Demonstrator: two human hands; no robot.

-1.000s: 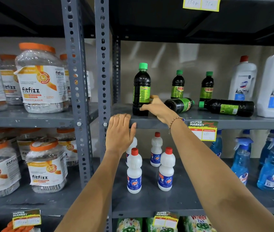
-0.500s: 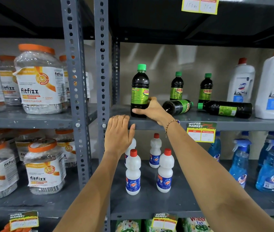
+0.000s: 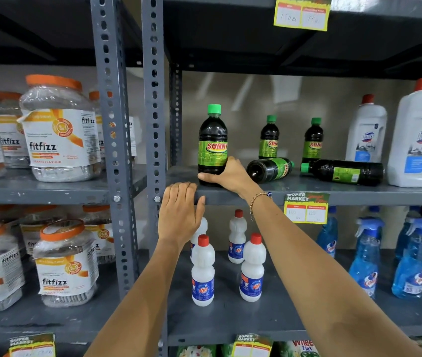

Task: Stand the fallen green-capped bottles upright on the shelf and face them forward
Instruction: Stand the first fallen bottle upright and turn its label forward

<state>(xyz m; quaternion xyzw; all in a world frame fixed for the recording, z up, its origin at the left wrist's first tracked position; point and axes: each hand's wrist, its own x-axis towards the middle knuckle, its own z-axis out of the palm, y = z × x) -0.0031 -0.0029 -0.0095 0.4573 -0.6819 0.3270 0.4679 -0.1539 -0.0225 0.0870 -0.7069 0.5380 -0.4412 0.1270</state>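
Observation:
A dark green-capped bottle (image 3: 212, 140) stands upright at the front left of the grey shelf (image 3: 359, 194), its SUNNY label facing me. My right hand (image 3: 228, 175) grips its base. Two more green-capped bottles (image 3: 269, 137) (image 3: 313, 140) stand upright at the back. Two lie on their sides: one (image 3: 270, 169) with its base toward me, just right of my right hand, and one (image 3: 344, 172) with its cap pointing left. My left hand (image 3: 180, 215) rests flat on the shelf's front edge, holding nothing.
White red-capped bottles (image 3: 365, 130) stand at the shelf's right end. Small white bottles (image 3: 203, 271) and blue spray bottles (image 3: 364, 258) fill the shelf below. Orange-lidded jars (image 3: 57, 130) sit in the left bay behind a grey upright post (image 3: 154, 99). A price tag (image 3: 306, 208) hangs on the shelf edge.
The upright bottle in my right hand has turned so its SUNNY label now faces forward. My left hand has stayed on the shelf edge.

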